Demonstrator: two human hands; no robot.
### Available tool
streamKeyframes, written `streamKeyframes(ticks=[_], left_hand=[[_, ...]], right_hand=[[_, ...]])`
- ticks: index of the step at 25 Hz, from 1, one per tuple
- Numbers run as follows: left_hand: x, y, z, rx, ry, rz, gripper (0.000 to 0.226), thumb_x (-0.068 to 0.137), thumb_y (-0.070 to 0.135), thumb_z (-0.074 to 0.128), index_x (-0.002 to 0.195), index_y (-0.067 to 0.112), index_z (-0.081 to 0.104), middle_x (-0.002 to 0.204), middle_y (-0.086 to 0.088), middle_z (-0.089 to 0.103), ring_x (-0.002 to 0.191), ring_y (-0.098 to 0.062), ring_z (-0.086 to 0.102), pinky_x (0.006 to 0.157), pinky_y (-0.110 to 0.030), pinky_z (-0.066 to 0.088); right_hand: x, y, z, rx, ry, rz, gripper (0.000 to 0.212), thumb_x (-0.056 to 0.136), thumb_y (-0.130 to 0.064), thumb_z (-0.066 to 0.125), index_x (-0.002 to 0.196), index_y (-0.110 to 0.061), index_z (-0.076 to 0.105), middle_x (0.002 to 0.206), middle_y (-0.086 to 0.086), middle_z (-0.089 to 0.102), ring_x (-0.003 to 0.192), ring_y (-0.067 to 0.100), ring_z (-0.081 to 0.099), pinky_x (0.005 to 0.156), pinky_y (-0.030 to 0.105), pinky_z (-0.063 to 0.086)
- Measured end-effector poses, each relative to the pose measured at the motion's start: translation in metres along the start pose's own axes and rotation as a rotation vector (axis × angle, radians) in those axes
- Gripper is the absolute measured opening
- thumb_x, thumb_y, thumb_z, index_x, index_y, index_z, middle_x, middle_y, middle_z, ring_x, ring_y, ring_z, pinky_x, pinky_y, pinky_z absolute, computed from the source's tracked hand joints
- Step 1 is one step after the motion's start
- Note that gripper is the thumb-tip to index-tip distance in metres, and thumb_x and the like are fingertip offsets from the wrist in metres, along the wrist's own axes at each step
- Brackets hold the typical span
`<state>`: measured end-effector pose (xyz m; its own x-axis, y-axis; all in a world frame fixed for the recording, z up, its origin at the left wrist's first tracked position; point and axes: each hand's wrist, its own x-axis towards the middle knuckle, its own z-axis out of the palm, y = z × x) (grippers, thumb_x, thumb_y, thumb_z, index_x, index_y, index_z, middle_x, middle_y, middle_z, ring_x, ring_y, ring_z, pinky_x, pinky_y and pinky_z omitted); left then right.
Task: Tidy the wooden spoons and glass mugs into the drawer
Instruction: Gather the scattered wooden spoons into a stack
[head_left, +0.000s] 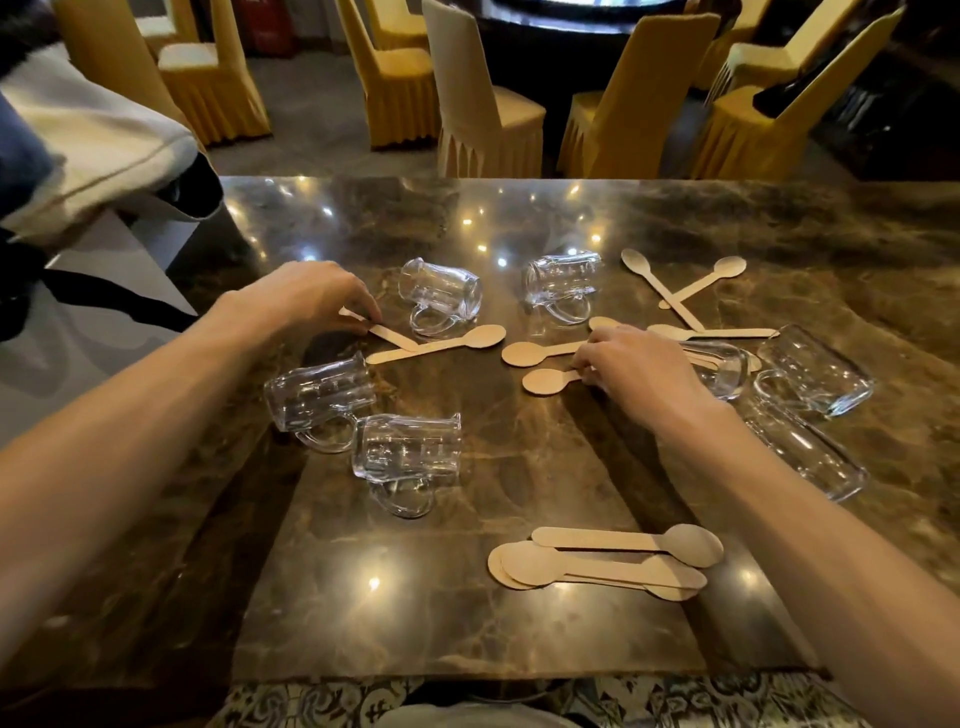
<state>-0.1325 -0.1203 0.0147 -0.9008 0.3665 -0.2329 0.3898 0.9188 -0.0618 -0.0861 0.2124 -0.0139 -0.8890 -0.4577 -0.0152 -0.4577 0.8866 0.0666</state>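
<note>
Several glass mugs lie on their sides on the brown marble table (519, 623), among them one near the far middle (441, 291) and two at the left (317, 397). Flat wooden spoons are scattered between them. My left hand (317, 299) pinches the handle of one wooden spoon (389, 336), which crosses another spoon (441, 343). My right hand (639, 369) pinches the handle of a spoon (545, 381) near the middle. A small stack of spoons (602, 564) lies close to me. No drawer is in view.
Two crossed spoons (675, 288) lie at the far right, with mugs (815, 371) beside my right wrist. Yellow-covered chairs (483, 104) stand beyond the table. A person's pale sleeve (88, 140) reaches in at the upper left.
</note>
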Motion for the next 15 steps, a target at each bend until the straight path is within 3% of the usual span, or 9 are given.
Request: streamKeyframes(ticks=[5,9,12,15], left_hand=[[0.0,0.002,0.004,-0.034,0.051,0.013,0.03,0.087,0.022,0.064,0.116,0.03,0.065,0.116,0.007,0.065,0.107,-0.016,0.057,0.081,-0.031,0.047],[-0.002,0.0,-0.001,-0.114,0.182,0.016,0.031,0.083,0.021,0.067,0.114,0.027,0.066,0.112,0.001,0.065,0.097,-0.018,0.059,0.074,-0.029,0.042],[-0.008,0.01,-0.014,-0.202,0.273,0.053,0.031,0.083,0.039,0.062,0.111,0.025,0.067,0.107,0.0,0.067,0.087,-0.015,0.06,0.074,-0.032,0.049],[-0.019,0.03,-0.03,-0.26,0.33,0.11,0.047,0.079,0.056,0.049,0.108,0.025,0.068,0.101,0.002,0.067,0.081,-0.016,0.064,0.075,-0.039,0.055]], right_hand=[[0.0,-0.002,0.002,0.018,0.015,-0.04,0.028,0.087,-0.022,0.064,0.115,-0.024,0.062,0.113,-0.002,0.064,0.103,0.019,0.058,0.084,0.034,0.05],[-0.001,-0.006,-0.003,0.068,0.124,-0.041,0.024,0.09,-0.025,0.06,0.114,-0.022,0.062,0.113,0.0,0.065,0.103,0.02,0.058,0.085,0.034,0.046],[-0.006,-0.011,-0.015,0.097,0.206,-0.036,0.024,0.09,-0.028,0.058,0.112,-0.022,0.062,0.11,0.0,0.065,0.1,0.021,0.059,0.084,0.036,0.047],[-0.016,-0.015,-0.027,0.111,0.256,-0.053,0.025,0.092,-0.035,0.052,0.11,-0.023,0.064,0.107,-0.001,0.066,0.097,0.021,0.06,0.082,0.035,0.045]])
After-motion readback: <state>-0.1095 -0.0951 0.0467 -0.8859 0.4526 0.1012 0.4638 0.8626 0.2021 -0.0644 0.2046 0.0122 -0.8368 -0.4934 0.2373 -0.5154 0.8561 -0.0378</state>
